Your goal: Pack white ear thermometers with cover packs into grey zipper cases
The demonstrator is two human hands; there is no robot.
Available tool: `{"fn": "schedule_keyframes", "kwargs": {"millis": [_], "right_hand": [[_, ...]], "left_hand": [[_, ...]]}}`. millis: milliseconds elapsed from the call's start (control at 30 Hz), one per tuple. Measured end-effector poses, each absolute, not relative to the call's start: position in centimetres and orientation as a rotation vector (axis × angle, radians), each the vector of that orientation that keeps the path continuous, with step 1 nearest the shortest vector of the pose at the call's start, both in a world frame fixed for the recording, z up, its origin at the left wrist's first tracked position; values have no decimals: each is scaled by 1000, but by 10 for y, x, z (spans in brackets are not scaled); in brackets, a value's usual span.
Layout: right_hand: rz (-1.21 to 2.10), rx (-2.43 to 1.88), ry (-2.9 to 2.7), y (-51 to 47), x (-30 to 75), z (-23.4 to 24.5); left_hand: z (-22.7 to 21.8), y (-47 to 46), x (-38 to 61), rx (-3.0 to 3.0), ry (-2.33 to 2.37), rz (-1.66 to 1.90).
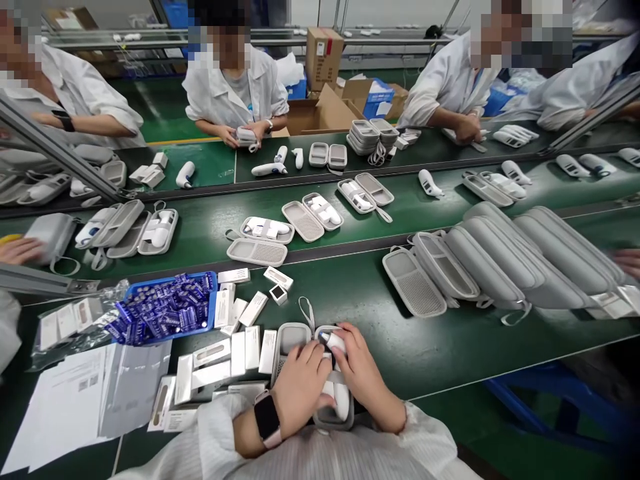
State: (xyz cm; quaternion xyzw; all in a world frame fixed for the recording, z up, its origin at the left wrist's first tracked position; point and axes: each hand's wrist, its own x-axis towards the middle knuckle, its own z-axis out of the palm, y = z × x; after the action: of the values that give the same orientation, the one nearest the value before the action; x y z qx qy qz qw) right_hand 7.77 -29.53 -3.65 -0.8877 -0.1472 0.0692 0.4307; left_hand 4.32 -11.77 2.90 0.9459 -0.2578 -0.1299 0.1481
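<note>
An open grey zip case (334,420) lies in front of me, its mesh-lined lid (293,335) to the left. A white handheld thermometer (341,400) rests in the right half, under a grey strap. My right hand (363,373) curls over the case's right edge, its fingers on the thermometer's head end. My left hand (297,380), with a black-faced watch (267,417) at its wrist, is closed over the middle of the case. What its fingers hold is hidden. A wrist loop (307,315) sticks up behind the case.
Left of the case are small white boxes (253,347), a blue tray (213,303) of blue-wrapped batteries and paper sheets (70,407). Stacked grey cases (487,267) stand to the right. Open cases (257,252) line the belt beyond. Co-workers (235,93) handle cases across the line.
</note>
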Motion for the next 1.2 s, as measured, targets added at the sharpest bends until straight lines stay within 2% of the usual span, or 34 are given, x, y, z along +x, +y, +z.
{"fn": "schedule_keyframes", "kwargs": {"millis": [133,233,367,500,600,733,900,1033,1133,1200], "right_hand": [[159,-2187,-300,-295,68,-48],[196,-2161,-225,-294,68,-49],[222,-2014,-97,-292,71,-43],[243,-1879,69,-294,83,-38],[233,-1774,177,-298,94,-32],[384,-1534,289,-300,98,-19],[417,-1279,383,-290,90,-16],[283,-1220,461,-287,91,-17],[216,-1194,467,-296,103,1],[208,-1197,423,-304,113,24]], "left_hand": [[83,-71,81,2653,-488,-321],[116,-16,149,2935,-102,-232],[96,25,237,3037,-221,-487],[66,24,270,2975,-391,-624],[70,32,276,2985,-435,-718],[91,62,282,3073,-324,-701],[126,70,254,3125,-48,-442],[152,24,169,2970,-2,-247],[133,-16,103,2449,-36,-314],[104,-39,78,2159,95,-208]]}}
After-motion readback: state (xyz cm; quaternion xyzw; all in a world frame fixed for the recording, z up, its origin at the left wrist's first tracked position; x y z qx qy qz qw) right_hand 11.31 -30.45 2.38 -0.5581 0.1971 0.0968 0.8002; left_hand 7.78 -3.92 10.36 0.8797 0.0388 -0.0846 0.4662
